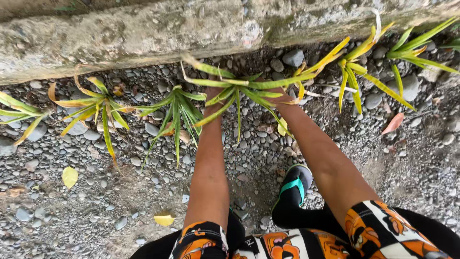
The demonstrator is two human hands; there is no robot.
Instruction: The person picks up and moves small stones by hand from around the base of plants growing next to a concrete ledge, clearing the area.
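A green and yellow strap-leaved plant (239,86) sits in gravel at the foot of a concrete wall (143,33). Both my arms reach forward into it. My left hand (213,98) goes under the leaves on the plant's left side, and my right hand (283,98) under those on its right. Leaves cover the fingers of both hands, so their grip is hidden. My sleeves carry an orange, black and white pattern.
Similar plants stand in a row along the wall: one at the far left (19,112), two to the left (96,103) (178,108) and two to the right (352,67) (407,50). A black shoe with a teal stripe (293,189) rests on the gravel between my arms. Fallen leaves (69,176) lie about.
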